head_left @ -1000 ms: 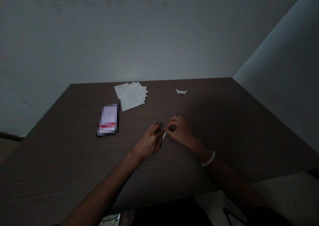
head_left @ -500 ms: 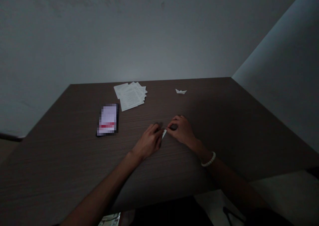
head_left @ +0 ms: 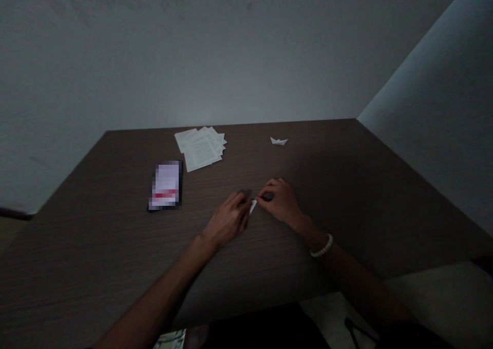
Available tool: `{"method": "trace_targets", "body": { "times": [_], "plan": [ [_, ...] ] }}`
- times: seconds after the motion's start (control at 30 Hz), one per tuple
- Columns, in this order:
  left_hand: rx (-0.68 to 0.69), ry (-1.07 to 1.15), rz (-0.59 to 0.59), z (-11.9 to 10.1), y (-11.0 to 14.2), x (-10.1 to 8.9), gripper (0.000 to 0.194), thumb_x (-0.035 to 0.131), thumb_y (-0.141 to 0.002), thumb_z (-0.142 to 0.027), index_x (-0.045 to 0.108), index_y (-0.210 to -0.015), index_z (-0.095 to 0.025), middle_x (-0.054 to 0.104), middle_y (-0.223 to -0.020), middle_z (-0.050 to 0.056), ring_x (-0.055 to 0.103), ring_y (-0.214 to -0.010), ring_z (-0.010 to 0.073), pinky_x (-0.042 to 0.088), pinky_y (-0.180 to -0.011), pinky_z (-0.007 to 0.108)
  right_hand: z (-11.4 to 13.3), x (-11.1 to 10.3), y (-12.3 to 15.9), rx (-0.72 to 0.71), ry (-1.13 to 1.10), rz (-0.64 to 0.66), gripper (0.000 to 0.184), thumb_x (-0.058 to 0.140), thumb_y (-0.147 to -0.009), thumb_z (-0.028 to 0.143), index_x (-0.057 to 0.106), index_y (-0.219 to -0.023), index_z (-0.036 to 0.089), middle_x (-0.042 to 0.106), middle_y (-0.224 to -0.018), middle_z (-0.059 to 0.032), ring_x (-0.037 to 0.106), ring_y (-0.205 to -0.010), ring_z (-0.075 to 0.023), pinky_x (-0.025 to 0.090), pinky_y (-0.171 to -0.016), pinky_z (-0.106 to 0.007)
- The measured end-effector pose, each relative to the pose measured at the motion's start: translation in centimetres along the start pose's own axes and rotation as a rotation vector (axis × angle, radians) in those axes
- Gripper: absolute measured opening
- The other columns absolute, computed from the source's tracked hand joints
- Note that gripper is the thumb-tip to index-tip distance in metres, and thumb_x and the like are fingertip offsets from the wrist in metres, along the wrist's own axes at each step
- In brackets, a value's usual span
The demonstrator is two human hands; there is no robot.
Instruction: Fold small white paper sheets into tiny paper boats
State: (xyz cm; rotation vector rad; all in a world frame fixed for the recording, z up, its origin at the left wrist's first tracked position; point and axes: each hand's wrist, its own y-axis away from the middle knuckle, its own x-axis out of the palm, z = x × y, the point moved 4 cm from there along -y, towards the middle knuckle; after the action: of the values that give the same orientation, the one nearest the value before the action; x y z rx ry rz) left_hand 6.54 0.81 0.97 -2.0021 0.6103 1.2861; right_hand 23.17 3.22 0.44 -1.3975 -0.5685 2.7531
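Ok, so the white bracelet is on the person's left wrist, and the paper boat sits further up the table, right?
Not quite: the bracelet is on the right wrist, not the left, as the head view shows. The rest stands: the boat sits further up the table.
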Motion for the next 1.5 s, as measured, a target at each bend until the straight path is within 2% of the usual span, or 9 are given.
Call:
{"method": "trace_targets", "body": {
  "times": [0.2, 0.33, 0.5, 0.73, 0.87, 1.0, 1.13, 1.27, 1.5],
  "plan": [
    [-0.024, 0.04, -0.057, 0.3, 0.6, 0.1, 0.025, 0.048, -0.096, -0.027, 0.067, -0.102, -0.014, 0.06, -0.105, 0.012, 0.055, -0.099, 0.0234, 0.052, -0.087, 0.039, -0.1, 0.1, 0.0, -0.001, 0.0, -0.001, 0.005, 0.075, -0.075, 0.025, 0.072, -0.072, 0.023, 0.067, -0.084, -0.0033, 0.055, -0.083, -0.0193, 0.04, -0.081, -0.036],
    [-0.027, 0.073, -0.095, 0.2, 0.8, -0.5, 0.046, 0.06, -0.088, -0.047, 0.06, -0.12, -0.014, 0.059, -0.115, 0.014, 0.055, -0.105, 0.0274, 0.051, -0.091, 0.044, 0.1, -0.2, 0.0, 0.001, -0.012, -0.01, 0.007, 0.075, -0.075, 0.024, 0.071, -0.07, 0.023, 0.067, -0.083, -0.003, 0.056, -0.082, -0.0195, 0.041, -0.081, -0.036],
    [-0.021, 0.095, -0.103, 0.1, 1.0, -1.2, 0.052, 0.057, -0.088, -0.05, 0.056, -0.124, -0.014, 0.057, -0.119, 0.016, 0.054, -0.109, 0.0292, 0.049, -0.092, 0.047, 0.2, -0.3, 0.1, -0.001, -0.016, -0.027, 0.007, 0.075, -0.074, 0.022, 0.07, -0.069, 0.022, 0.067, -0.082, -0.0031, 0.056, -0.081, -0.0192, 0.042, -0.079, -0.036],
    [-0.006, 0.029, 0.023, -0.2, 0.9, -0.9, 0.036, 0.058, -0.089, -0.037, 0.06, -0.117, -0.015, 0.059, -0.115, 0.013, 0.052, -0.107, 0.0285, 0.046, -0.09, 0.046, 0.4, -0.4, 0.1, -0.027, -0.004, -0.012, 0.002, 0.072, -0.077, 0.02, 0.071, -0.075, 0.022, 0.067, -0.086, -0.0034, 0.056, -0.084, -0.0192, 0.043, -0.08, -0.035],
    [-0.028, 0.066, -0.035, 0.3, 0.9, -0.7, 0.032, 0.059, -0.089, -0.035, 0.061, -0.115, -0.016, 0.059, -0.114, 0.012, 0.052, -0.105, 0.0265, 0.047, -0.09, 0.044, 0.6, -0.5, 0.2, -0.134, -0.01, 0.055, 0.006, 0.068, -0.081, 0.021, 0.073, -0.084, 0.023, 0.065, -0.093, -0.0041, 0.055, -0.09, -0.0193, 0.044, -0.083, -0.035],
    [-0.091, 0.059, -0.127, 0.9, 1.0, -0.7, 0.022, 0.058, -0.09, -0.032, 0.063, -0.104, -0.015, 0.06, -0.105, 0.011, 0.053, -0.096, 0.0241, 0.049, -0.083, 0.04, 0.5, -0.5, 0.3, -0.192, -0.014, 0.094, 0.009, 0.068, -0.081, 0.02, 0.073, -0.088, 0.023, 0.064, -0.094, -0.004, 0.054, -0.091, -0.0192, 0.043, -0.086, -0.036],
    [-0.072, 0.037, -0.1, 0.9, 1.2, -0.6, 0.02, 0.055, -0.092, -0.032, 0.065, -0.091, -0.015, 0.061, -0.094, 0.01, 0.054, -0.09, 0.0228, 0.05, -0.08, 0.038, 0.5, -0.7, 0.3, -0.206, -0.005, 0.123, 0.013, 0.071, -0.078, 0.023, 0.073, -0.091, 0.023, 0.064, -0.096, -0.0041, 0.054, -0.092, -0.0204, 0.042, -0.086, -0.037],
    [-0.033, 0.023, -0.093, 0.6, 1.2, -0.6, 0.028, 0.063, -0.087, -0.041, 0.066, -0.093, -0.014, 0.062, -0.096, 0.011, 0.057, -0.092, 0.0247, 0.052, -0.082, 0.041, 0.7, -0.9, 0.3, -0.208, 0.001, 0.144, 0.013, 0.07, -0.079, 0.024, 0.073, -0.091, 0.023, 0.065, -0.094, -0.004, 0.054, -0.091, -0.0203, 0.041, -0.085, -0.037],
    [-0.026, 0.0, -0.12, 0.4, 1.2, -0.6, 0.019, 0.053, -0.093, -0.026, 0.066, -0.097, -0.012, 0.065, -0.097, 0.011, 0.06, -0.093, 0.0233, 0.054, -0.082, 0.039, 1.0, -1.1, 0.4, -0.209, 0.003, 0.159, 0.011, 0.069, -0.081, 0.025, 0.072, -0.091, 0.023, 0.066, -0.094, -0.0038, 0.054, -0.092, -0.0204, 0.04, -0.085, -0.037]
  ]
}}
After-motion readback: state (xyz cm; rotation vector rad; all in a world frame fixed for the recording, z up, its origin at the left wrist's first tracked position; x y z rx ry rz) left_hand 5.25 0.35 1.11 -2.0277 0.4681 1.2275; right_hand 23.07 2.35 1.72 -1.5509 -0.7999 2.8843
